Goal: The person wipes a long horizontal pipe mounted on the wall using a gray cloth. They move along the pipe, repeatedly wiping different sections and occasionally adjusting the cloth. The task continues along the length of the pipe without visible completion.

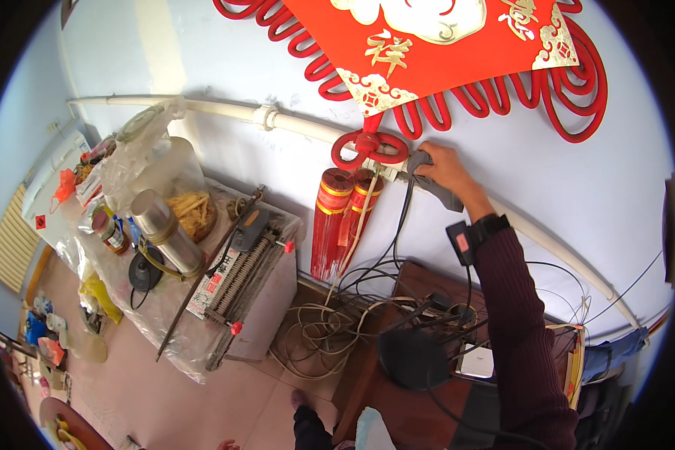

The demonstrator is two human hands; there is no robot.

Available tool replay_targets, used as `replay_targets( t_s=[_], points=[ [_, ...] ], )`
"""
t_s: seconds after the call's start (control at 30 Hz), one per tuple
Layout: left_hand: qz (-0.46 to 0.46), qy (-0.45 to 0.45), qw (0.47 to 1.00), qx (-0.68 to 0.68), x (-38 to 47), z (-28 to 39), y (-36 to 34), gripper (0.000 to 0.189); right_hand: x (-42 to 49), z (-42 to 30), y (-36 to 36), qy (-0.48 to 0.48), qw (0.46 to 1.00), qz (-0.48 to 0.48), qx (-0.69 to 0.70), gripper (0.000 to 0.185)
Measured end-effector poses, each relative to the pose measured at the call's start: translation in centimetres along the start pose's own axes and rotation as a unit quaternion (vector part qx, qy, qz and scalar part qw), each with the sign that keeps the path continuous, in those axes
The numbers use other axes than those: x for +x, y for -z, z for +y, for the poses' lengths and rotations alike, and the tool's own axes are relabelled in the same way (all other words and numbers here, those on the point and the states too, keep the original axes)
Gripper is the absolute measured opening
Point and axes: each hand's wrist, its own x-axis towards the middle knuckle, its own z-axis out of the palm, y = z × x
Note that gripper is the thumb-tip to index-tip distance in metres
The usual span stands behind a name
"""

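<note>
My right hand (441,166) grips a grey cloth (441,192) against the pale pipe (517,222) on the wall, right beside the red knot (367,142) of a hanging wall ornament (455,62). Part of the cloth hangs below the fingers, along the pipe. Black cables (403,216) run down from just under the hand. Left of them hang the ornament's red tassels (333,225). Only a bit of my left hand (228,445) shows at the bottom edge; whether it holds anything is hidden.
A plastic-covered white cabinet (267,315) at left bears a steel thermos (166,233), a large jar (188,197) and a roller machine (242,281). Tangled cables (315,337) lie on the floor beside a dark wooden table (427,408), which holds a black round device (413,360) and a white box (476,360).
</note>
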Motion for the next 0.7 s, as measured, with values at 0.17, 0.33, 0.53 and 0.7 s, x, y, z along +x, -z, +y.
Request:
replay_targets(
  t_s=[0.17,0.33,0.53,0.7],
  points=[
    [-0.023,-0.015,1.0,0.003,1.3,1.1,-0.6,0.04,1.5,0.4,0.5,-0.124,0.987,-0.044,0.09,0.035],
    [-0.017,0.007,1.0,0.022,2.3,-0.3,-1.5,0.037,-0.7,-0.4,-2.2,-0.033,0.991,0.129,-0.024,0.03],
    [-0.014,0.007,1.0,0.01,2.5,-0.4,-1.5,0.039,-4.2,-1.1,-4.3,0.051,0.978,0.177,-0.095,0.028],
    [-0.004,0.004,1.0,0.02,3.3,-0.9,-0.3,0.04,-8.9,-2.0,-4.9,0.136,0.961,0.215,-0.112,0.036]
  ],
)
